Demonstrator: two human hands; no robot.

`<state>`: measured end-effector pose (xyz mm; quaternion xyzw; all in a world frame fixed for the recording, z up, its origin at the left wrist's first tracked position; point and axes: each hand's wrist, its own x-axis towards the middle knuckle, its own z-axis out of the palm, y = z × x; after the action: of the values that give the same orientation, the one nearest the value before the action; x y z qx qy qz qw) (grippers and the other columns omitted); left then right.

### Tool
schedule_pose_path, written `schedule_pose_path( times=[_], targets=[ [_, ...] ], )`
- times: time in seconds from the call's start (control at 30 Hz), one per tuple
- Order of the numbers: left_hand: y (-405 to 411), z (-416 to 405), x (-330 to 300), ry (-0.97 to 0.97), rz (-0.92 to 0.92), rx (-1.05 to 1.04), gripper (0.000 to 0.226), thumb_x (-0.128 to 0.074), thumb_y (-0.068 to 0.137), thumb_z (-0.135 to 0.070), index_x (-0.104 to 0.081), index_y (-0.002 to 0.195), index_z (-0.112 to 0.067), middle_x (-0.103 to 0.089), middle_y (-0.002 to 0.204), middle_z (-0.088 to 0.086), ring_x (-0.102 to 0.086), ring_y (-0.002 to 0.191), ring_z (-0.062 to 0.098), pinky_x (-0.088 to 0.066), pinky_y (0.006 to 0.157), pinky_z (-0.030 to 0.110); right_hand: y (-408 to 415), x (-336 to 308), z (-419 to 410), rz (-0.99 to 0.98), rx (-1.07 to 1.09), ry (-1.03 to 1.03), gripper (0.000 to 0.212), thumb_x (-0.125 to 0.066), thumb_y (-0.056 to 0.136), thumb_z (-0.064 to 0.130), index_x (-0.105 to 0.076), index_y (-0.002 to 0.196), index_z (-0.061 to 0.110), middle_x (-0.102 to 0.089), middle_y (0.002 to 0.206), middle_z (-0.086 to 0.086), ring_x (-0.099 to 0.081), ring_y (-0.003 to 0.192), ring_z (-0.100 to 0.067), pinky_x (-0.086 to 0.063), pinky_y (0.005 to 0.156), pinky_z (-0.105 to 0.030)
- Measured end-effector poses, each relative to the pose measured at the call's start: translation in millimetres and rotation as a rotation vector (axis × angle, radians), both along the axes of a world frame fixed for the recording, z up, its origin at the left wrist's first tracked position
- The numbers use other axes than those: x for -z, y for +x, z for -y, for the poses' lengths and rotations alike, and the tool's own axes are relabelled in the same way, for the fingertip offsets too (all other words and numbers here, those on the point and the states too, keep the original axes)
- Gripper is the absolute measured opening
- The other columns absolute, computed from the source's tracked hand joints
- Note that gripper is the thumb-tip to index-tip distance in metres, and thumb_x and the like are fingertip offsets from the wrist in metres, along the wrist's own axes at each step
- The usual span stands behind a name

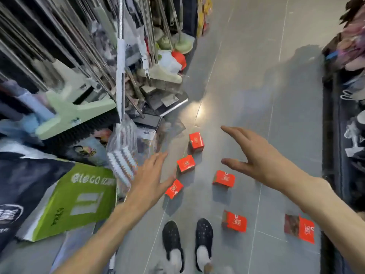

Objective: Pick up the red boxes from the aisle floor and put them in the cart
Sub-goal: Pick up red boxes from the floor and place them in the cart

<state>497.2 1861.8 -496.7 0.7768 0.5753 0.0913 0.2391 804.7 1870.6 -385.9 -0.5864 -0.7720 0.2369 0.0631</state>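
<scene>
Several small red boxes lie scattered on the grey aisle floor. The farthest red box [196, 141] stands upright, with a second box [186, 163] and a third box [174, 189] in a line nearer me. Another box [224, 178] lies to the right, and two boxes [235, 221] [300, 228] sit close to my feet. My left hand [147, 179] hangs open above the floor, its thumb beside the third box. My right hand [254, 153] is open too, fingers spread, hovering above and right of the boxes. Neither hand holds anything. No cart is in view.
The left shelf [69, 95] is crowded with mop and broom handles, green squeegee heads and a green package [79, 196] leaning out at floor level. A dark display rack [345, 135] lines the right edge. My black shoes [187, 240] stand at the bottom middle.
</scene>
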Motion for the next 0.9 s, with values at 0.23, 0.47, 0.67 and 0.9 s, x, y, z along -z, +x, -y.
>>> schedule_pose_path(
  times=[0.23,0.47,0.67,0.9],
  targets=[
    [2.1,11.7,271.2,-0.192,-0.024,-0.136,0.086,-0.063,0.079,-0.055,-0.032,0.150,-0.017,-0.041,0.150,0.007,-0.036,0.138,0.026,-0.030,0.114,0.042,-9.6,203.8,-46.1,-0.009,-0.074,-0.043,0.080,-0.056,0.084,0.054,-0.030,0.153,0.022,-0.046,0.146,-0.005,-0.041,0.127,-0.020,-0.028,0.103,-0.022],
    [1.3,27.2,484.8,-0.373,-0.182,-0.227,0.119,-0.079,0.070,-0.056,-0.007,0.155,-0.014,-0.019,0.162,0.010,-0.020,0.147,0.031,-0.021,0.118,0.050,-23.7,385.2,-34.3,-0.018,-0.164,-0.148,0.081,-0.060,0.086,0.052,-0.021,0.154,0.031,-0.034,0.155,0.004,-0.035,0.137,-0.015,-0.024,0.108,-0.021],
    [7.1,28.6,545.5,-0.313,-0.272,-0.257,0.099,-0.087,0.064,-0.039,-0.033,0.141,-0.012,-0.052,0.127,0.010,-0.053,0.113,0.034,-0.039,0.089,0.042,-27.6,457.0,-24.2,0.053,-0.237,-0.229,0.082,-0.055,0.085,0.056,-0.018,0.155,0.031,-0.034,0.155,0.003,-0.034,0.139,-0.018,-0.022,0.110,-0.021],
    [-22.2,22.5,472.0,-0.237,-0.105,-0.195,0.088,-0.082,0.065,-0.031,-0.036,0.138,-0.015,-0.055,0.124,0.007,-0.054,0.108,0.030,-0.038,0.083,0.039,-43.8,452.3,-80.3,0.062,-0.274,-0.309,0.094,-0.068,0.085,0.050,-0.012,0.156,0.025,-0.029,0.158,-0.004,-0.032,0.141,-0.024,-0.030,0.116,-0.037]
  ],
)
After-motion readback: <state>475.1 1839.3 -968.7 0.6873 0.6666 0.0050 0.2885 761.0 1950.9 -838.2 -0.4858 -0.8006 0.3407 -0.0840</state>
